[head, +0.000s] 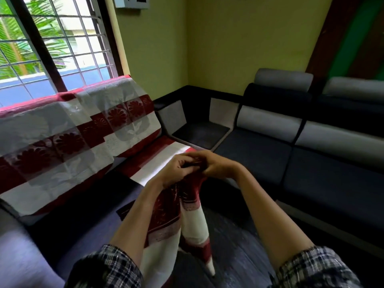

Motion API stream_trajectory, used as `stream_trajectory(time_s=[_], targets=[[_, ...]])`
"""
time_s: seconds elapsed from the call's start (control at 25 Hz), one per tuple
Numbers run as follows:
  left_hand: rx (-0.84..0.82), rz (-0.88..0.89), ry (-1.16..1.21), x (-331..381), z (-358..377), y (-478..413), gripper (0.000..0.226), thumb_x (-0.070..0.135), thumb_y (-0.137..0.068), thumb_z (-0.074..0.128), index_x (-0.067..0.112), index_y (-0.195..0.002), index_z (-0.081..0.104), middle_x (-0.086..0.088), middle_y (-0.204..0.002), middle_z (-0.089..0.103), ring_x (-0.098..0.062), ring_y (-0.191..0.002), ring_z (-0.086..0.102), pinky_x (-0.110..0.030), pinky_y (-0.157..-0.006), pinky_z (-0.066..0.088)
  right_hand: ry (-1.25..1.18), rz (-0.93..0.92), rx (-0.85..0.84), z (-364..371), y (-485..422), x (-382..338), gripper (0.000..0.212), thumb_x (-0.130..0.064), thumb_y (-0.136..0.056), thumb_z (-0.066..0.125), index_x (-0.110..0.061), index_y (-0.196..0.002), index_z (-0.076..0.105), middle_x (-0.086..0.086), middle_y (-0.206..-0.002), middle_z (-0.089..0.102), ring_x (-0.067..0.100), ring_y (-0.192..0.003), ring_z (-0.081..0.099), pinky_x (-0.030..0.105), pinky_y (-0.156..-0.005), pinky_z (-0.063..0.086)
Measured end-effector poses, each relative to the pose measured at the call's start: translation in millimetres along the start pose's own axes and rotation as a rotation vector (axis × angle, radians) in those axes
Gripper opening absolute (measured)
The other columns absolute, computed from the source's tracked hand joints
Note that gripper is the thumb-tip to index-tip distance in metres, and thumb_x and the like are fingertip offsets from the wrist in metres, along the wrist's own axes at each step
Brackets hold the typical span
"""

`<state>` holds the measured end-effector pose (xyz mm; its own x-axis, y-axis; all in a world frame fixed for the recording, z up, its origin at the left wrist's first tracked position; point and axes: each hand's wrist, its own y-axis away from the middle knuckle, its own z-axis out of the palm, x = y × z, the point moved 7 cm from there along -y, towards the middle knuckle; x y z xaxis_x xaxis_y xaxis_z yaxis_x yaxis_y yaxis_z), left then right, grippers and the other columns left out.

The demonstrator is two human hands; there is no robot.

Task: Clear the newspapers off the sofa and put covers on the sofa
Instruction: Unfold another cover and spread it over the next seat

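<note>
A red and white patterned sofa cover [193,213] hangs bunched from both my hands in front of the sofa. My left hand [176,170] and my right hand [214,165] meet at its top edge, fingers curled round the cloth. Two matching covers drape the left sofa's backrest [62,142], and another lies flat on its seat [158,161] just behind my hands. The dark blue sofa seat [93,196] to the left is bare. No newspapers are visible.
A dark L-shaped sofa section [311,163] with grey back cushions runs along the right wall. A corner shelf unit [199,132] joins the two sofas. A barred window [52,48] stands behind the left sofa. Dark floor [239,256] lies below my arms.
</note>
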<state>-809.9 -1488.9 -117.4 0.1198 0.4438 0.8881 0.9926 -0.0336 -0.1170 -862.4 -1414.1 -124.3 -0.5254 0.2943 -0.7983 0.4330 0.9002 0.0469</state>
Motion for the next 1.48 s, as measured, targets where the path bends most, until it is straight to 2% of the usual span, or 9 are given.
stream_trajectory(time_s=[0.16,0.28,0.4,0.64,0.88,1.12,1.24,1.32,1.48], targets=[[0.061,-0.006,-0.008,-12.2,-26.1,15.3,0.021,-0.001,-0.085,0.06,0.017,-0.087,0.07,0.014,-0.072,0.07,-0.001,-0.074,0.065,-0.016,-0.072,0.051,0.109,0.031,0.091,-10.6,0.7,7.3,0.024,-0.008,-0.077,0.073,-0.001,-0.1,0.068,0.004,-0.114,0.054,0.01,-0.105,0.049,0.014,-0.081,0.039],[0.065,-0.004,-0.046,-18.7,-30.8,24.0,0.027,0.0,-0.084,0.061,0.025,-0.083,0.07,0.013,-0.075,0.071,-0.006,-0.078,0.067,-0.017,-0.074,0.052,0.029,-0.05,0.123,-5.6,0.9,-1.5,0.018,-0.005,-0.072,0.076,0.003,-0.081,0.063,-0.003,-0.114,0.057,0.005,-0.109,0.049,0.007,-0.087,0.038],[0.1,-0.017,-0.042,-19.3,-30.2,29.6,0.025,-0.002,-0.083,0.061,0.022,-0.08,0.07,0.01,-0.07,0.07,-0.004,-0.072,0.065,-0.016,-0.069,0.05,-0.081,-0.099,0.063,8.0,-4.6,-9.1,0.023,0.005,-0.074,0.07,-0.001,-0.091,0.055,0.002,-0.091,0.061,0.012,-0.087,0.06,0.024,-0.082,0.051],[0.386,-0.166,-0.444,-43.1,-54.6,59.7,0.018,0.027,-0.072,0.078,0.012,-0.079,0.07,-0.001,-0.074,0.068,-0.013,-0.071,0.063,-0.033,-0.07,0.051,0.189,-0.1,0.185,3.6,-9.1,-7.3,0.011,-0.009,-0.083,0.067,-0.003,-0.092,0.07,0.007,-0.085,0.067,0.01,-0.075,0.06,0.024,-0.072,0.052],[0.233,-0.596,-0.785,-121.1,-34.9,110.1,0.026,0.033,-0.082,0.066,0.017,-0.102,0.067,-0.005,-0.104,0.066,-0.025,-0.096,0.063,-0.033,-0.081,0.049,0.006,-0.117,0.311,-6.1,3.4,-8.9,0.011,-0.007,-0.084,0.065,0.0,-0.092,0.069,0.008,-0.086,0.066,0.018,-0.08,0.064,0.026,-0.072,0.054],[0.478,-0.775,-0.287,-159.8,-4.8,136.1,0.009,0.011,-0.087,0.056,0.006,-0.086,0.064,-0.01,-0.06,0.062,-0.018,-0.045,0.061,-0.019,-0.043,0.043,0.124,-0.08,0.367,-13.5,13.0,5.5,0.009,-0.009,-0.083,0.068,-0.006,-0.09,0.071,0.004,-0.085,0.068,0.017,-0.081,0.064,0.036,-0.078,0.054],[0.825,-0.776,-0.049,-167.8,-12.7,147.8,0.008,0.012,-0.086,0.057,0.007,-0.086,0.063,-0.02,-0.082,0.069,-0.031,-0.074,0.068,-0.037,-0.067,0.056,0.557,0.195,0.356,-22.8,21.8,35.8,0.024,-0.007,-0.085,0.056,-0.014,-0.103,0.07,0.006,-0.106,0.067,0.023,-0.098,0.061,0.036,-0.079,0.049],[0.942,-0.71,0.116,-159.4,-7.6,146.8,0.014,0.016,-0.089,0.057,0.012,-0.076,0.053,-0.019,-0.08,0.069,-0.036,-0.068,0.066,-0.045,-0.062,0.056,0.758,0.419,0.366,-21.4,30.0,51.7,0.027,-0.008,-0.089,0.046,-0.011,-0.108,0.065,0.01,-0.112,0.063,0.028,-0.101,0.059,0.035,-0.077,0.046],[1.146,-0.618,0.116,-145.2,2.9,149.7,0.013,0.017,-0.093,0.052,0.013,-0.081,0.048,-0.013,-0.077,0.069,-0.031,-0.062,0.066,-0.04,-0.056,0.055,0.705,0.57,0.48,-2.0,32.8,63.0,0.026,-0.003,-0.094,0.038,-0.003,-0.112,0.057,0.016,-0.113,0.058,0.032,-0.103,0.059,0.037,-0.078,0.046]])
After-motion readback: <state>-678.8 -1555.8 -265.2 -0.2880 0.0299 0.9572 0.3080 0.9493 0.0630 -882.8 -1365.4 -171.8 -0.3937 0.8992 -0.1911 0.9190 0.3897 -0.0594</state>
